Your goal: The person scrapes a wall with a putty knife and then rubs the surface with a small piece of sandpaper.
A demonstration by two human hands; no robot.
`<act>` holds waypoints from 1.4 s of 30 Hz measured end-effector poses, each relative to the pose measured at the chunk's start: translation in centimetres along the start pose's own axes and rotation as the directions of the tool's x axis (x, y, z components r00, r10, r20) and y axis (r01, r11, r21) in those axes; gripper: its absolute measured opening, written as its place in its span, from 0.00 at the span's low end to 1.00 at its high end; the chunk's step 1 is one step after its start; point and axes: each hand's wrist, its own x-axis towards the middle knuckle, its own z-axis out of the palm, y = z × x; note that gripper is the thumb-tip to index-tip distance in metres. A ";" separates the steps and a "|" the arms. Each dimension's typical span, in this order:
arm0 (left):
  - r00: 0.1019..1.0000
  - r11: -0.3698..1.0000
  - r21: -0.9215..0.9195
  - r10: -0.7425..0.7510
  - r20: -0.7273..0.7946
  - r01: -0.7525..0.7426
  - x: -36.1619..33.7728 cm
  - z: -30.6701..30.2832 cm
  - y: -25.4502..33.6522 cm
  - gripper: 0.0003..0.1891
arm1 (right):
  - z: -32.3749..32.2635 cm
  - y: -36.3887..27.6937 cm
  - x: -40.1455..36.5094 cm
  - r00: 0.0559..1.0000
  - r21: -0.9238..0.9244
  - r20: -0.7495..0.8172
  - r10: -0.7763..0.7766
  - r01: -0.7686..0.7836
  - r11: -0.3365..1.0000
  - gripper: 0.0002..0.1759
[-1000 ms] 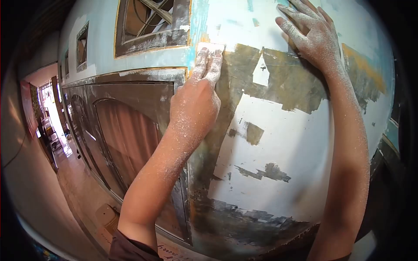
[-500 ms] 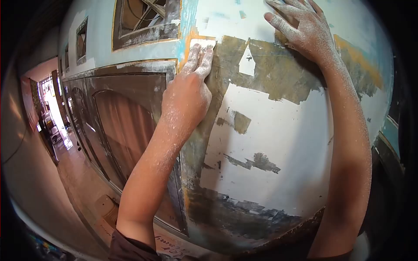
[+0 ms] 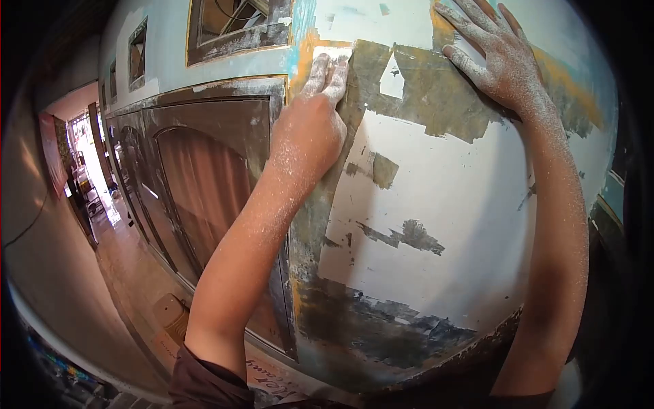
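My left hand (image 3: 320, 88), dusted white, reaches up to the wall (image 3: 443, 198) beside the door frame. Two of its fingers are stretched out and press a small white sheet (image 3: 333, 52), like a piece of sandpaper, against the surface; the other fingers are curled. Higher up at the right, my right hand (image 3: 501, 61) rests on the wall with its fingers spread, also coated in white dust. Between the hands the wall shows bare greenish-brown plaster and a white triangular patch (image 3: 392, 77). Whatever lies under the right palm is hidden.
Left of my arm stands a brown wooden door (image 3: 204, 184) with a curtained panel, a small framed window opening (image 3: 238, 27) above it. A corridor floor (image 3: 136, 273) runs back to a bright doorway. Low down are a brown object (image 3: 169, 310) and a lettered cardboard piece (image 3: 269, 382).
The camera view has shifted a little, so the wall appears higher. My right hand has slid down and to the right along the wall. The left hand keeps its place by the door frame.
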 end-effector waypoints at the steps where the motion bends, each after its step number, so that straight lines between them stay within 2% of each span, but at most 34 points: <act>1: 0.996 0.997 0.038 -0.067 0.056 0.065 0.1 0.6 -0.4 0.35 | -1.2 -1.4 -0.7 1.000 -0.001 -0.011 0.021 -0.022 1.000 0.37; 2: 0.998 0.999 -0.022 0.041 -0.040 -0.042 -0.3 -0.2 0.1 0.35 | -0.9 -1.4 -0.8 1.000 -0.007 -0.004 0.031 -0.031 0.999 0.37; 4: 0.983 0.993 -0.006 0.115 -0.146 -0.118 -0.3 0.0 0.3 0.34 | -0.9 -0.9 -0.7 1.000 0.014 -0.006 0.011 -0.011 1.000 0.37; 5: 0.982 0.993 -0.006 0.114 -0.147 -0.117 0.1 -0.1 0.2 0.34 | -0.4 -0.3 -0.6 1.000 0.014 -0.007 0.010 -0.010 1.000 0.37; 7: 0.998 1.000 0.013 0.010 -0.069 -0.009 0.8 -0.2 0.1 0.17 | 1.1 0.9 -0.5 0.998 0.048 -0.060 -0.025 0.028 0.998 0.37; 8: 0.998 1.000 0.016 0.007 -0.069 -0.006 0.6 -0.1 0.1 0.17 | 1.1 0.8 -0.5 0.998 0.052 -0.061 -0.026 0.030 0.998 0.37; 10: 0.999 0.999 0.014 -0.039 0.034 0.038 0.4 0.1 0.4 0.33 | 1.0 0.6 -0.6 0.998 0.017 -0.069 -0.009 0.010 1.000 0.37; 14: 0.997 0.999 0.001 0.055 -0.049 -0.055 -0.6 0.3 0.5 0.33 | 0.4 0.3 -0.7 0.999 0.043 -0.044 -0.005 0.007 0.999 0.37; 16: 0.999 1.000 0.028 -0.001 -0.048 0.002 0.6 1.1 -0.2 0.19 | -0.5 -0.8 -1.0 0.998 0.053 -0.047 0.048 -0.046 0.998 0.37; 17: 0.984 0.996 -0.032 0.077 -0.160 -0.083 0.7 0.7 0.2 0.21 | -0.7 -1.0 -1.0 0.998 0.052 -0.043 0.052 -0.050 0.997 0.37; 21: 0.958 0.988 -0.006 0.150 -0.243 -0.156 -0.3 1.4 -0.2 0.19 | -0.9 -1.1 -1.0 0.995 0.072 -0.030 0.093 -0.090 0.993 0.37; 22: 0.958 0.988 -0.003 0.151 -0.243 -0.157 -0.4 1.5 -0.4 0.19 | -0.8 -1.2 -1.1 0.995 0.074 -0.032 0.095 -0.092 0.993 0.37; 24: 0.998 1.000 0.001 0.012 -0.056 -0.012 -0.3 1.0 -0.2 0.21 | -0.9 -1.2 -1.1 0.995 0.091 -0.038 0.097 -0.094 0.991 0.36; 28: 0.994 0.999 -0.037 0.034 -0.101 -0.038 0.6 0.7 -0.3 0.22 | -1.3 -1.3 -1.2 0.995 0.121 -0.034 0.094 -0.089 0.989 0.35; 30: 0.897 0.966 0.007 0.242 -0.369 -0.258 0.1 1.8 -0.9 0.23 | -0.8 -1.0 -1.1 0.995 0.107 -0.054 0.081 -0.075 0.991 0.35; 32: 0.923 0.974 -0.022 0.207 -0.325 -0.226 -0.5 1.9 -1.0 0.24 | -0.9 -1.2 -1.1 0.994 0.087 -0.065 0.086 -0.081 0.993 0.36; 34: 0.979 0.994 -0.046 0.088 -0.186 -0.098 -0.3 1.5 -0.5 0.22 | -1.4 -1.4 -1.0 0.995 0.112 -0.033 0.092 -0.088 0.990 0.36; 35: 0.993 0.998 -0.027 0.049 -0.107 -0.052 0.4 0.8 -0.1 0.19 | -0.4 -0.7 -0.2 0.993 -0.040 -0.119 -0.022 0.017 0.999 0.36; 40: 0.994 1.000 -0.002 0.018 -0.109 -0.018 0.4 0.9 0.1 0.19 | 0.0 -0.6 -1.1 0.995 0.088 -0.078 0.069 -0.062 0.994 0.37; 42: 0.935 0.980 0.015 0.192 -0.300 -0.196 -0.1 1.4 0.0 0.21 | 0.2 -0.8 -1.1 0.992 0.052 -0.096 0.079 -0.074 0.996 0.36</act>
